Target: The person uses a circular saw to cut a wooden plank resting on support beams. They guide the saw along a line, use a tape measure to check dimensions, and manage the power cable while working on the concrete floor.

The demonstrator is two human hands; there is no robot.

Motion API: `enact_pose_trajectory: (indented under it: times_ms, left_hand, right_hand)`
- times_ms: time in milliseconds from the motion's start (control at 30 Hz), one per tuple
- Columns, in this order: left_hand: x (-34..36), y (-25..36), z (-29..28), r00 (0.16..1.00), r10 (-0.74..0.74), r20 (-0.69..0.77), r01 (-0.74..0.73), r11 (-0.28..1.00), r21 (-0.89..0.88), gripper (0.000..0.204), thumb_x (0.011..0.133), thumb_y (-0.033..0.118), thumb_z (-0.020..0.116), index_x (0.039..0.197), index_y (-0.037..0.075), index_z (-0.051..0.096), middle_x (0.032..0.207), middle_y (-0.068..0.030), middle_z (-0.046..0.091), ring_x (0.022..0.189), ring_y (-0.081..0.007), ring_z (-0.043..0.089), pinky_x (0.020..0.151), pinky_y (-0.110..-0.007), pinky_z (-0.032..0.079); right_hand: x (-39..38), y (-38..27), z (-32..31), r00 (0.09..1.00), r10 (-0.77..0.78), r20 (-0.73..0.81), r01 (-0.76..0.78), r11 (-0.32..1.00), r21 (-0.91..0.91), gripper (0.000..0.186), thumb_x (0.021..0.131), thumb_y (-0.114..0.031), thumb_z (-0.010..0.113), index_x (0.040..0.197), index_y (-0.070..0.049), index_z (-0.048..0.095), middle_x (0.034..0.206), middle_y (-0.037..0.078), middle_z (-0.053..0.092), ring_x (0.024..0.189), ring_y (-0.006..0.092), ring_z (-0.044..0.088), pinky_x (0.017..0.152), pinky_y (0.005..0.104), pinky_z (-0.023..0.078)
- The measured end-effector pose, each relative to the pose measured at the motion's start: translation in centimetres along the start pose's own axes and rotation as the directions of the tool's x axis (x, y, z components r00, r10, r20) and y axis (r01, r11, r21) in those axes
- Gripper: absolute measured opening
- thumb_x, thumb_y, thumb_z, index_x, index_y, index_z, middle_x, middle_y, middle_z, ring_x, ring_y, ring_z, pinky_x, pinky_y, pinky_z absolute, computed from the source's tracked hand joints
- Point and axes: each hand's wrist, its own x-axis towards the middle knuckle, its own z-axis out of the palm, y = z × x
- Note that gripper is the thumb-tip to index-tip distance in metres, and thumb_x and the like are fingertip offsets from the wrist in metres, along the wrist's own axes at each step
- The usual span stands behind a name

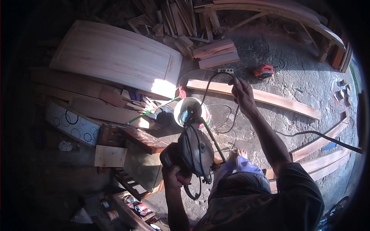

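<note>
My left hand point(172, 176) is wrapped round the handle of a dark circular saw point(199, 150), held up in front of my body with its rounded guard toward the right. Part of a black cord hangs in a loop along the saw. Farther off and to the right, my right hand point(243, 94) is closed on the black power cord point(209, 81), which arches from the fingers down toward the saw. Beneath the saw, a white bucket point(177, 115) stands on the floor, partly hidden by it; what lies inside is hard to make out.
A long plank point(285, 106) lies on the floor beyond my right hand, near a power strip point(226, 71) and a red power tool point(264, 71). A large wooden panel point(115, 57) rests at the left. Curved boards point(323, 165) lie at right; scrap wood point(177, 17) is piled at the back.
</note>
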Motion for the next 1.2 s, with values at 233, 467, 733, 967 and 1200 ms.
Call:
enact_pose_trajectory:
  times_ms: [233, 467, 733, 967, 1200]
  left_hand:
    - [-3.5, 1.0, 2.0, 0.998, -0.055, 0.04, 0.043, 0.966, 0.255, 0.041, 0.072, 0.003, 0.062, 0.112, -0.006, 0.066, 0.089, -0.0102, 0.071, 0.072, -0.0181, 0.07, 0.064, -0.03, 0.056]
    - [-4.5, 2.4, 1.9, 0.98, -0.038, 0.194, -0.057, 0.885, 0.462, 0.043, 0.068, 0.013, 0.079, 0.107, -0.003, 0.07, 0.087, -0.0077, 0.074, 0.081, -0.0113, 0.068, 0.068, -0.031, 0.053]
    - [-4.4, 3.8, 4.3, 0.982, 0.061, 0.179, -0.073, 0.996, 0.058, 0.054, 0.074, 0.004, 0.068, 0.126, -0.004, 0.057, 0.091, -0.0083, 0.066, 0.069, -0.0136, 0.064, 0.055, -0.026, 0.048]
    - [-0.7, 3.5, 5.7, 0.992, 0.124, 0.022, -0.124, 0.992, -0.007, 0.049, 0.077, 0.004, 0.061, 0.125, -0.005, 0.057, 0.083, -0.0076, 0.065, 0.061, -0.0137, 0.062, 0.051, -0.026, 0.048]
    - [-2.2, 4.1, 4.4, 0.999, 0.031, -0.042, -0.024, 0.986, 0.166, 0.043, 0.074, 0.006, 0.063, 0.115, -0.006, 0.064, 0.082, -0.008, 0.067, 0.064, -0.0142, 0.065, 0.056, -0.028, 0.051]
  right_hand:
    - [1.8, -6.4, 5.9, 0.967, -0.218, 0.134, 0.256, 0.804, -0.536, 0.032, 0.105, -0.034, 0.052, 0.1, -0.004, 0.062, 0.069, 0.01, 0.057, 0.06, 0.018, 0.056, 0.057, 0.0342, 0.043]
    - [8.5, 11.9, 0.7, 0.875, 0.391, 0.286, 0.258, 0.125, -0.958, 0.032, 0.101, -0.04, 0.05, 0.11, -0.016, 0.07, 0.099, 0.014, 0.072, 0.093, 0.0361, 0.069, 0.079, 0.0507, 0.053]
    - [-11.2, 20.2, -4.7, 0.821, 0.396, 0.411, -0.067, 0.783, -0.619, 0.066, 0.086, 0.005, 0.057, 0.149, -0.008, 0.044, 0.145, 0.018, 0.053, 0.137, 0.0338, 0.047, 0.115, 0.0409, 0.036]
    - [-22.4, 16.5, 0.4, 0.591, 0.305, 0.747, -0.09, 0.945, -0.315, 0.036, 0.099, -0.029, 0.059, 0.118, 0.001, 0.066, 0.103, 0.014, 0.07, 0.099, 0.0241, 0.068, 0.088, 0.038, 0.054]
    - [-15.7, -0.4, 1.0, 0.944, 0.308, 0.123, -0.307, 0.951, -0.022, 0.046, 0.108, -0.039, 0.044, 0.104, 0.001, 0.067, 0.063, -0.003, 0.045, 0.055, 0.0055, 0.04, 0.053, 0.0248, 0.031]
